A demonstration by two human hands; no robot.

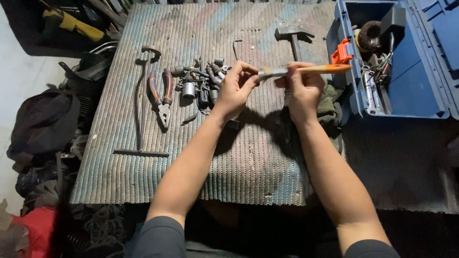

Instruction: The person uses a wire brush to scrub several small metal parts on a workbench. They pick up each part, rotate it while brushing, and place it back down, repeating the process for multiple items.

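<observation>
Right hand (302, 86): pinching paintbrush (306, 70) handle.
Left hand (237, 86): fingertips closed on its bristle end.
Toolbox (406, 91): blue, open, 2 o'clock; holds wire brush (369, 36), assorted tools.
Pliers (161, 95): 10 o'clock, on ribbed mat (239, 162).

Orange-handled brush (306, 69) lies level above the mat, bristles apparently leftward.

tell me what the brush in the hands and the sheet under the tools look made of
Brush: handle looks like wood with an orange finish, with a dull grey, likely metal band near the left hand; the right hand grips mid-handle. Sheet: apparently corrugated metal, going by its fine ridges and worn grey sheen.
</observation>
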